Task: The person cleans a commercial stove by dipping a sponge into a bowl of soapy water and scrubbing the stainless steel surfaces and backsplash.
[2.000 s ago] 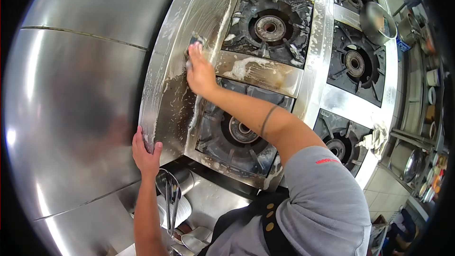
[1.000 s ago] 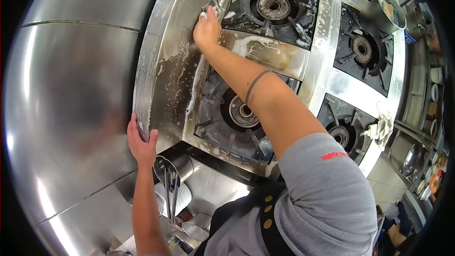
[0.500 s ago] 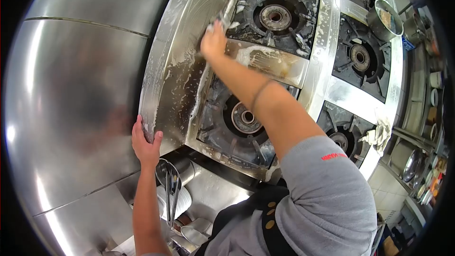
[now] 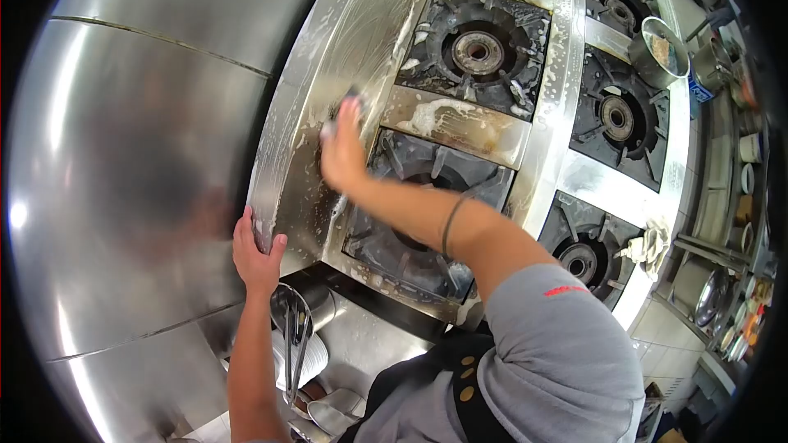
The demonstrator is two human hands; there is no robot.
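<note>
My right hand (image 4: 343, 152) is closed on a small grey scouring pad (image 4: 330, 130), pressed to the soapy steel splash panel (image 4: 310, 143) along the stove's left side; motion blurs the pad and fingers partly hide it. Below and left, my left hand (image 4: 258, 254) rests against the near end of that panel, fingers stretched out and thumb apart. Beneath my right forearm lies the near black burner grate (image 4: 386, 234), its burner ring partly covered. Another burner (image 4: 478, 52) sits beyond it, with white foam on its grate and on the steel strip (image 4: 455, 121) between them.
A smooth steel wall (image 4: 156, 139) stands at the left. On the stove's far right are a pot (image 4: 657, 53) and a crumpled pale cloth (image 4: 652, 244). Tongs (image 4: 297, 344) and stacked white plates (image 4: 316, 357) sit below the near edge. Shelves with containers line the right.
My right hand has slid down the panel toward me with the pad, and its arm has bent. My left hand stays at the panel's end. The view has shifted slightly.
</note>
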